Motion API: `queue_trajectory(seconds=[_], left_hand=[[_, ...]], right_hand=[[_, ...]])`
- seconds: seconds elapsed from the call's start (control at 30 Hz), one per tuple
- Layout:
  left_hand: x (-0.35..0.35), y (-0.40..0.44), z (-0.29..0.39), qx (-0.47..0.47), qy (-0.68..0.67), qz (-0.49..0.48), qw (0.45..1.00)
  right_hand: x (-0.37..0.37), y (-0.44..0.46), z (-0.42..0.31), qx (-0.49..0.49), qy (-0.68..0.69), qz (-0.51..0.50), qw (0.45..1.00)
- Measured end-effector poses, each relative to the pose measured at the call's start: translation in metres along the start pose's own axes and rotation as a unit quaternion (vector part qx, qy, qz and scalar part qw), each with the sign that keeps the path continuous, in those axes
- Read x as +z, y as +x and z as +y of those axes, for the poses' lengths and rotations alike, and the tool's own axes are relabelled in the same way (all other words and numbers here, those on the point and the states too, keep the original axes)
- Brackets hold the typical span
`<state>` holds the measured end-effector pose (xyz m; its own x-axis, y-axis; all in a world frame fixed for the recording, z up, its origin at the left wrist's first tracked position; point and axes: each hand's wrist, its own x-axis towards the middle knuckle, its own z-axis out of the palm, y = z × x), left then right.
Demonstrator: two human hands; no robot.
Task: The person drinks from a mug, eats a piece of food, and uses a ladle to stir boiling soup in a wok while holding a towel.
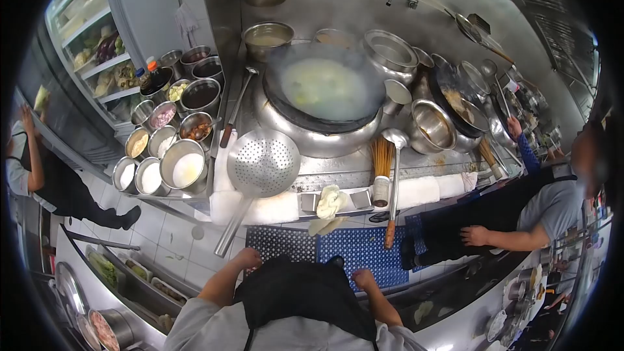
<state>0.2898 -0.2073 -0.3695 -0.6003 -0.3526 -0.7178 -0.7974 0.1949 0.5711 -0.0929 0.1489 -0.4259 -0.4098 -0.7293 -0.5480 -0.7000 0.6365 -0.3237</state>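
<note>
My left hand (247, 259) hangs in front of my apron with its fingers curled in, and no object shows in it. It is nearest to the handle of a large perforated skimmer (264, 162), apart from it. My right hand (364, 279) is low on the other side, loosely closed, also with nothing visible in it. Ahead, a big wok (325, 88) of cloudy, steaming liquid sits on the range. A ladle (394, 140) and a bamboo wok brush (381, 175) lie at the range's front edge. Near them, a pale cloth (331, 203) is draped.
Steel pots of ingredients and sauces, including a white-filled pot (184, 166), crowd the left side. At the right, a co-worker (546, 214) stands by another wok (458, 101). Another person (49, 169) is by the glass-door fridge (97, 39). A blue mat (364, 253) covers the floor.
</note>
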Motion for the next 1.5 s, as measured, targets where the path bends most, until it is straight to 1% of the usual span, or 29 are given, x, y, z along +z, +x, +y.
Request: queue_trajectory(seconds=[0.03, 0.07, 0.1, 0.13, 0.17, 0.27, 0.3, 0.37, 0.47, 0.5, 0.57, 0.6, 0.63, 0.67, 0.7, 0.77, 0.8, 0.87, 0.97, 1.07, 1.1, 1.13, 1.17, 1.23, 1.27, 1.37, 1.43, 1.47, 1.5], left_hand=[[0.000, -0.001, 0.003, 0.024, 0.014, 0.001, 1.000], [0.000, -0.002, 0.007, 0.047, 0.029, 0.002, 0.998], [0.001, 0.002, 0.006, 0.070, 0.059, 0.001, 0.996], [0.001, 0.007, 0.007, 0.093, 0.089, 0.000, 0.992], [0.004, 0.013, 0.004, 0.115, 0.119, -0.001, 0.986], [0.012, 0.025, -0.004, 0.154, 0.164, 0.076, 0.971], [0.008, 0.027, -0.001, 0.119, 0.146, 0.035, 0.982], [0.005, 0.027, 0.003, 0.044, 0.108, -0.056, 0.992], [0.006, 0.029, 0.003, 0.052, 0.109, -0.084, 0.989], [0.004, 0.025, 0.008, 0.050, 0.100, -0.075, 0.991], [-0.002, 0.000, 0.029, 0.045, 0.082, -0.054, 0.994], [0.001, 0.006, 0.022, 0.042, 0.104, -0.066, 0.991], [0.005, 0.014, 0.015, 0.040, 0.126, -0.079, 0.988], [0.008, 0.021, 0.007, 0.038, 0.149, -0.091, 0.984], [0.010, 0.023, 0.004, 0.029, 0.159, -0.085, 0.983], [0.012, 0.027, -0.004, 0.009, 0.180, -0.072, 0.981], [0.010, 0.024, -0.004, 0.062, 0.255, -0.094, 0.960], [0.001, 0.017, 0.000, 0.164, 0.397, -0.136, 0.893], [0.018, 0.031, -0.036, 0.091, 0.301, -0.066, 0.947], [0.012, 0.014, -0.021, 0.034, 0.236, -0.053, 0.970], [0.017, 0.016, -0.027, -0.028, 0.202, -0.071, 0.976], [0.022, 0.032, -0.035, -0.086, 0.164, -0.092, 0.978], [0.026, 0.041, -0.040, -0.138, 0.129, -0.115, 0.975], [0.022, 0.033, -0.027, -0.126, 0.081, -0.091, 0.985], [0.016, 0.026, -0.016, -0.114, 0.065, -0.082, 0.988], [0.008, 0.015, 0.006, -0.078, 0.097, -0.090, 0.988], [0.009, 0.017, 0.000, 0.032, 0.227, -0.087, 0.969], [0.008, 0.022, 0.005, 0.095, 0.289, -0.085, 0.949], [0.007, 0.021, 0.011, 0.059, 0.212, -0.072, 0.973]], right_hand=[[-0.008, -0.016, -0.003, 0.095, 0.093, -0.013, 0.991], [-0.014, -0.029, -0.006, 0.188, 0.188, -0.035, 0.963], [-0.012, -0.033, -0.003, 0.108, 0.077, -0.051, 0.990], [0.002, -0.037, 0.015, 0.025, -0.036, -0.066, 0.997], [0.011, -0.038, 0.025, -0.058, -0.148, -0.080, 0.984], [0.006, -0.066, 0.004, -0.110, -0.216, -0.026, 0.970], [0.010, -0.064, 0.003, -0.104, -0.206, 0.000, 0.973], [0.025, -0.072, 0.004, -0.089, -0.185, 0.046, 0.978], [0.028, -0.075, 0.004, -0.022, 0.021, 0.073, 0.997], [0.018, -0.074, -0.005, 0.058, 0.087, 0.043, 0.994], [-0.024, -0.085, -0.048, 0.214, 0.214, -0.019, 0.953], [-0.011, -0.079, -0.036, 0.154, 0.149, -0.006, 0.977], [0.017, -0.065, -0.007, 0.093, 0.083, 0.008, 0.992], [0.034, -0.057, 0.011, 0.031, 0.017, 0.022, 0.999], [0.031, -0.058, 0.008, 0.081, 0.082, 0.017, 0.993], [0.024, -0.052, 0.000, 0.177, 0.211, 0.005, 0.961], [0.018, -0.052, -0.004, 0.181, 0.225, -0.001, 0.957], [0.010, -0.054, -0.010, 0.190, 0.255, -0.014, 0.948], [-0.004, -0.057, -0.023, 0.206, 0.281, 0.011, 0.937], [-0.012, -0.054, -0.026, 0.170, 0.208, -0.017, 0.963], [0.002, -0.049, -0.014, 0.070, 0.157, 0.038, 0.984], [0.021, -0.046, 0.010, -0.032, 0.109, 0.093, 0.989], [0.028, -0.040, 0.021, -0.129, 0.065, 0.151, 0.978], [-0.009, -0.062, -0.015, -0.021, 0.134, 0.071, 0.988], [-0.029, -0.074, -0.035, 0.041, 0.171, 0.037, 0.984], [-0.004, -0.068, -0.015, 0.031, 0.144, 0.064, 0.987], [0.014, -0.061, -0.006, 0.084, 0.051, 0.028, 0.995], [0.043, -0.046, 0.026, 0.037, -0.013, 0.019, 0.999], [0.069, -0.035, 0.050, -0.020, -0.080, 0.006, 0.997]])
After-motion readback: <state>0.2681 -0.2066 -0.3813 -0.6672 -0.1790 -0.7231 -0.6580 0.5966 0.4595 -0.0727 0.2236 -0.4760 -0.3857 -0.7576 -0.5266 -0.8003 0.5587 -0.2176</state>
